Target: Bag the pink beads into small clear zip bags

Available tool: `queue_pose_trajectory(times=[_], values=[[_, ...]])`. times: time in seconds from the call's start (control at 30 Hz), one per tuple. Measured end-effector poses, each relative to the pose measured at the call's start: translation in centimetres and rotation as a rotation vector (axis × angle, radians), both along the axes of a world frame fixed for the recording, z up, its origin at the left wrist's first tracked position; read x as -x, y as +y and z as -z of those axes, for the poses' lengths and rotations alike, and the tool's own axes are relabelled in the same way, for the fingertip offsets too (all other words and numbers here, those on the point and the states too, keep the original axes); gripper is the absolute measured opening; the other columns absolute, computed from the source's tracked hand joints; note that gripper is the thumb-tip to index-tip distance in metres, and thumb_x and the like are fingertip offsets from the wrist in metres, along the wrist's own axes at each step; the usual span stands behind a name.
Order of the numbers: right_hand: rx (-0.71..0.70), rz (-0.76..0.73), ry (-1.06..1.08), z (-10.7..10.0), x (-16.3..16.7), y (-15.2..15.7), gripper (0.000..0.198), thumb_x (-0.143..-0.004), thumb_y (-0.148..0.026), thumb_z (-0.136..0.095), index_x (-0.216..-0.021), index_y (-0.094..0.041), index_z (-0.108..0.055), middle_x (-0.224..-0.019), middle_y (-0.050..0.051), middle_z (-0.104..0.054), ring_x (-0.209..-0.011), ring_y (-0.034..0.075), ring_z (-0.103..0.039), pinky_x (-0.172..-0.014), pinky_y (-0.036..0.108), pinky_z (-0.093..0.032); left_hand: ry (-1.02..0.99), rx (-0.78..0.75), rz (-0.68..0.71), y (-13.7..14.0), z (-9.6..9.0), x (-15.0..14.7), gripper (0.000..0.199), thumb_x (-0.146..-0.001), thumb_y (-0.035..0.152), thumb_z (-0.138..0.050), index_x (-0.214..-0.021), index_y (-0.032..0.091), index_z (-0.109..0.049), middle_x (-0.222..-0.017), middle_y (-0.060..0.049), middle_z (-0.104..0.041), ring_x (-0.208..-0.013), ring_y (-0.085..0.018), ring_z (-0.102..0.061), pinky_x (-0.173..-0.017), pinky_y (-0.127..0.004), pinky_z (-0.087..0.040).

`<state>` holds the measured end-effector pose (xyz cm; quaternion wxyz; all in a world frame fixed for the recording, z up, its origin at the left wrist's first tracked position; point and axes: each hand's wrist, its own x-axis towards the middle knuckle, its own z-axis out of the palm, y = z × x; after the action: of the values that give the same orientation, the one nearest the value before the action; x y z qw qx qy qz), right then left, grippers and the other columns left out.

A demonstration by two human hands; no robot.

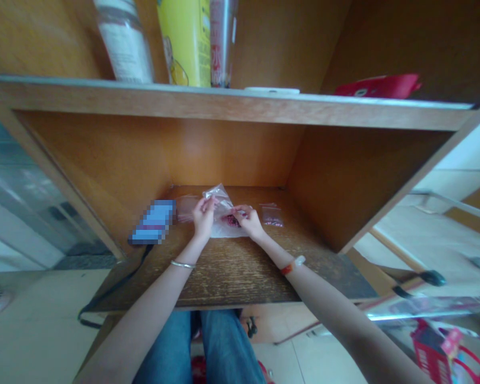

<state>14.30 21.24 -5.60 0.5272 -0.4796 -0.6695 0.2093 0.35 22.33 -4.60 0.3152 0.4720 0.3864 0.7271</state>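
A clear plastic bag [221,193] stands out from the desk surface between my two hands. My left hand [204,216] pinches its upper left side between thumb and fingers. On the other side, my right hand [248,221] is closed with its fingertips at the bag's right part. Small dark red beads [234,219] show just below the right fingers; whether they lie inside this bag or under it I cannot tell. To the right lies a small zip bag [272,215] with some reddish bits in it. Flat clear bags [186,208] lie left of my left hand.
A phone [152,221] with a blurred screen leans at the left, its dark strap hanging over the worn wooden desk's [240,272] front edge. Overhead, a shelf [240,104] carries a jar [126,48], a yellow container [188,42], a tall can [222,45] and a red pouch [378,86].
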Motion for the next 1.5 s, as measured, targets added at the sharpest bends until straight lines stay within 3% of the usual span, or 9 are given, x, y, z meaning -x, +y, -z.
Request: queue_pose_trajectory(times=[0.13,0.27,0.4,1.1,1.5], values=[[0.019,0.009,0.073,0.1,-0.2,0.2,0.016,-0.077,-0.032,-0.059,-0.077,-0.021,-0.07,-0.084,0.003,-0.072,-0.084,0.019,-0.064,-0.083,0.032,-0.045,-0.061,0.046,0.035,0.2,-0.1,0.1,0.03,-0.074,0.045,-0.065,-0.079,0.015,-0.063,-0.076,-0.004,-0.067,-0.072,-0.014,-0.063,-0.069,-0.026,-0.048],[0.051,0.044,0.316,0.3,-0.8,0.6,0.024,-0.076,-0.037,-0.06,-0.084,-0.017,-0.071,-0.092,0.008,-0.072,-0.088,0.021,-0.065,-0.083,0.033,-0.047,0.016,0.137,0.127,0.6,0.7,0.0,0.031,-0.069,0.044,-0.069,-0.078,0.015,-0.062,-0.073,-0.003,-0.065,-0.069,-0.013,-0.06,-0.069,-0.027,-0.047],[0.059,0.061,0.457,0.4,-1.1,0.9,0.026,-0.073,-0.038,-0.064,-0.084,-0.016,-0.071,-0.094,0.009,-0.072,-0.09,0.022,-0.065,-0.088,0.035,-0.045,0.059,0.108,0.187,1.3,1.7,0.0,0.031,-0.067,0.043,-0.071,-0.076,0.015,-0.062,-0.074,-0.003,-0.065,-0.072,-0.014,-0.061,-0.072,-0.028,-0.048],[0.107,-0.021,0.504,0.7,-0.7,1.0,0.026,-0.071,-0.039,-0.065,-0.081,-0.017,-0.071,-0.09,0.008,-0.072,-0.085,0.021,-0.065,-0.083,0.036,-0.047,0.113,0.141,0.228,1.8,2.2,0.1,0.029,-0.066,0.041,-0.07,-0.08,0.016,-0.061,-0.082,-0.005,-0.067,-0.078,-0.017,-0.063,-0.076,-0.032,-0.05],[0.151,0.032,0.512,0.6,-0.6,0.9,0.026,-0.067,-0.037,-0.067,-0.079,-0.015,-0.07,-0.082,0.007,-0.072,-0.079,0.019,-0.064,-0.076,0.032,-0.049,0.13,0.111,0.237,1.3,1.8,0.1,0.027,-0.067,0.041,-0.07,-0.075,0.016,-0.062,-0.075,-0.004,-0.069,-0.076,-0.018,-0.065,-0.076,-0.033,-0.05]])
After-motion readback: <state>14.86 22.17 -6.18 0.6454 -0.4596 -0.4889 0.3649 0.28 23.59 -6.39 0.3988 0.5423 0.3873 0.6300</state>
